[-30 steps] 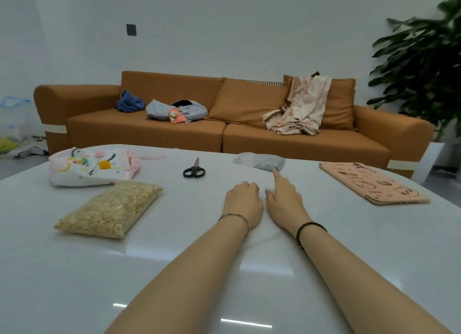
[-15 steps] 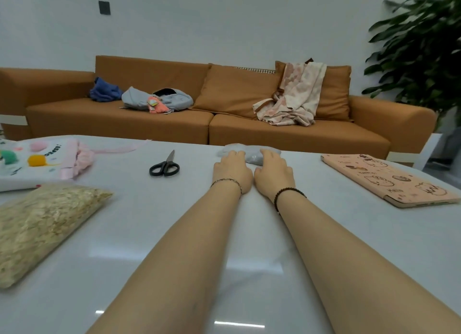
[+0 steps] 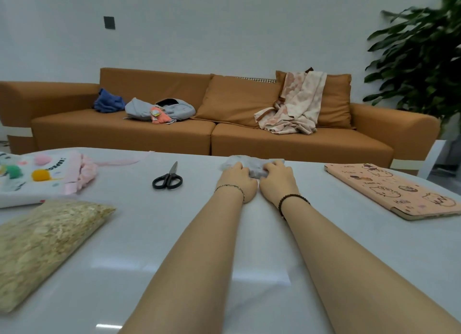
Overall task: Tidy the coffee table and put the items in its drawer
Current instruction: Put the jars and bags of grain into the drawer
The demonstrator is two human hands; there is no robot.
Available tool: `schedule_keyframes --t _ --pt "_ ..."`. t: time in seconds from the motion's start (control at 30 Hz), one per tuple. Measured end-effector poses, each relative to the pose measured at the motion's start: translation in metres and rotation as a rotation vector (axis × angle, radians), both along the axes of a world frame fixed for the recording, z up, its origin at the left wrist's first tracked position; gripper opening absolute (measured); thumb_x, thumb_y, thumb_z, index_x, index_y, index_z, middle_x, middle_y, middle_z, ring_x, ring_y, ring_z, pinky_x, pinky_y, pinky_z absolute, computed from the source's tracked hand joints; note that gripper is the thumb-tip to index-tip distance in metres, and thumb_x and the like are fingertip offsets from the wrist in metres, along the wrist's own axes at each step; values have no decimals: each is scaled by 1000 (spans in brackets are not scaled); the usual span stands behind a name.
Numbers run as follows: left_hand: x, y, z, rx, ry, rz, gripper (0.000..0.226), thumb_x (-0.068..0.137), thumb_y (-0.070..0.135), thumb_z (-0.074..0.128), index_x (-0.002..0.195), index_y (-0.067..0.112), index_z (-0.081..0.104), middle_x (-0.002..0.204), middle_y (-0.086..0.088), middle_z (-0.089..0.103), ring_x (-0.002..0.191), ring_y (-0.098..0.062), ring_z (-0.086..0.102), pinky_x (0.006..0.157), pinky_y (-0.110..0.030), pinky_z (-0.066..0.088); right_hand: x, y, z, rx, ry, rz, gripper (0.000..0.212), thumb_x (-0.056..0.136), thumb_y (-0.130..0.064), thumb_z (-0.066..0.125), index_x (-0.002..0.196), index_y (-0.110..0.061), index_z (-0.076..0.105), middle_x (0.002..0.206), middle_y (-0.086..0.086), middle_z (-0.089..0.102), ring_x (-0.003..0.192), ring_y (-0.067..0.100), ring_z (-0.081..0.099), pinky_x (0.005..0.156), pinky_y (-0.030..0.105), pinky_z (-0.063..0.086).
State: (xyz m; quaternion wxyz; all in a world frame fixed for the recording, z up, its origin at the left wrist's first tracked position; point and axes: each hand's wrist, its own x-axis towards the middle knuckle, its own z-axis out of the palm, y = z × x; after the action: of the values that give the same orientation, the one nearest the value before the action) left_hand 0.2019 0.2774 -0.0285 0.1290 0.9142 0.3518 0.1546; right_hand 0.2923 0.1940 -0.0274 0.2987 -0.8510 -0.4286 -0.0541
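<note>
On the white coffee table [image 3: 287, 246], near its far edge, lies a small crumpled grey plastic bag [image 3: 254, 168]. My left hand [image 3: 237, 180] and my right hand [image 3: 278, 183] both rest on it with fingers curled into it. Black scissors [image 3: 167, 179] lie left of my hands. A clear bag of pale flakes [image 3: 42, 244] lies at the near left. Behind it sits a white pouch with coloured pompoms and a pink ruffle [image 3: 42, 176]. A pink tablet case with cartoon prints [image 3: 396, 190] lies at the right. No drawer is in view.
Beyond the table stands an orange sofa [image 3: 174, 136] with a blue cloth, a grey garment, and a pink-and-cream blanket [image 3: 294, 104] over a cushion. A large leafy plant [image 3: 421, 57] stands at the far right.
Both hands have slid forward across the table and closed on the grey plastic bag. My view has moved closer and lower, shifting the left-hand items toward the frame's edge.
</note>
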Motion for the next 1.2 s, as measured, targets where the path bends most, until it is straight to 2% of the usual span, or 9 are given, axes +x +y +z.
schedule_keyframes --t 0.17,0.3,0.4,0.5,0.7,0.87,0.97,1.07,1.2 --pt "-26 -27 0 -12 -28 -47 38 102 20 34 134 8 52 136 -6 45 124 -26 49 101 -35 38 -14 -26 3 -52 -92 -60 21 93 -34 55 111 -32 65 127 1 45 116 28 36 101 36 26" --pt "-57 -50 1 -67 -104 -67 24 99 24 40 115 12 54 126 -7 49 109 -28 53 92 -34 39 -37 -62 9 -31 48 -3 18 83 -53 66 95 -40 68 153 1 33 144 29 19 118 41 10" --pt "-86 -77 6 -82 -110 -116 23 104 22 34 108 9 52 117 -10 50 106 -28 52 93 -36 39 -56 -91 9 38 168 76 9 86 -50 65 82 -43 67 151 -1 42 140 27 29 115 39 22" --pt "-118 -106 5 -138 -195 -127 27 107 31 30 93 16 47 98 -2 47 94 -23 51 88 -35 39 -78 -119 8 89 166 89 16 88 -49 65 72 -47 64 125 -13 55 124 23 44 105 35 33" --pt "-176 -150 0 -256 -416 -140 2 94 26 59 95 25 60 105 9 54 95 -10 55 78 -15 39 -133 -184 6 194 327 256 20 72 -53 81 68 -35 75 99 -14 53 98 5 56 89 30 49" --pt "-221 -188 0 -483 -704 -167 51 78 7 80 116 29 55 130 6 41 109 -12 57 78 -11 49 -181 -237 9 202 416 308 15 71 -51 83 71 -38 77 99 -13 54 92 2 60 86 25 50" --pt "-243 -208 3 -575 -756 -157 88 75 5 84 146 28 37 146 8 30 106 -5 59 74 -14 53 -205 -259 11 217 457 319 11 76 -47 83 68 -42 76 98 -12 55 88 2 62 80 21 49" --pt "-262 -231 7 -653 -776 -101 104 73 5 86 154 23 23 144 9 30 99 1 59 68 -14 54 -221 -277 11 233 479 317 20 78 -38 83 61 -41 74 95 -10 59 85 2 62 75 16 45" --pt "-273 -236 3 -660 -754 -35 52 81 13 81 129 12 61 117 0 68 97 -19 70 86 -31 58 -229 -294 11 310 474 339 10 82 -26 81 74 -21 77 88 -4 68 73 8 62 69 16 45"
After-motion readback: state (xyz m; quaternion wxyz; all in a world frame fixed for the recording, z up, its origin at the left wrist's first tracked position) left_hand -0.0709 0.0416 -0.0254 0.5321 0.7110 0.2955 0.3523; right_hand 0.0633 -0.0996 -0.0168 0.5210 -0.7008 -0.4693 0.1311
